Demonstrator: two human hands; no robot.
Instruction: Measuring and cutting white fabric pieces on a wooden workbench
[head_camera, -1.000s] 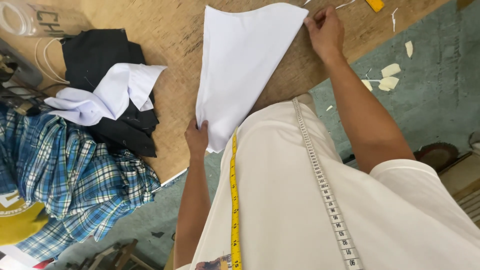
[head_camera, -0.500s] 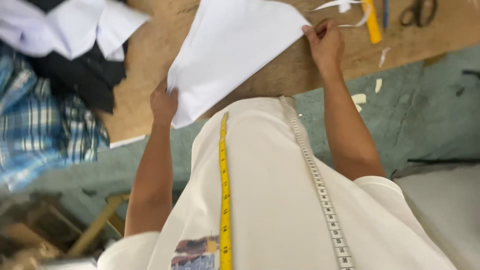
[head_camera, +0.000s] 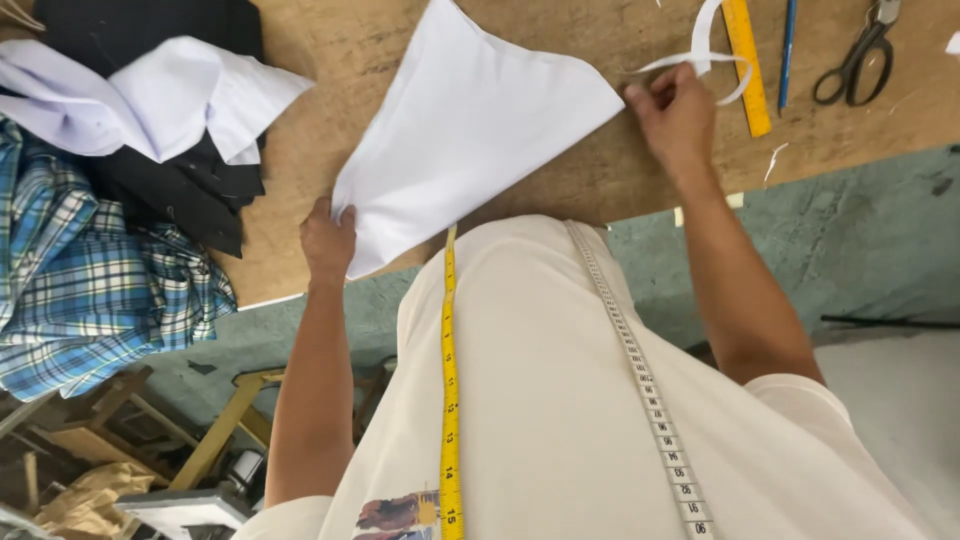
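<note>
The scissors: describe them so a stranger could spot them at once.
Start at the wooden table and go to its far corner, past the right hand. Beyond the yellow ruler and the thin blue pencil lie the scissors. They alone have dark looped handles and metal blades.

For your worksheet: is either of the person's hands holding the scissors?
No. The scissors lie untouched on the table; the left hand and right hand are on the white fabric.
</note>
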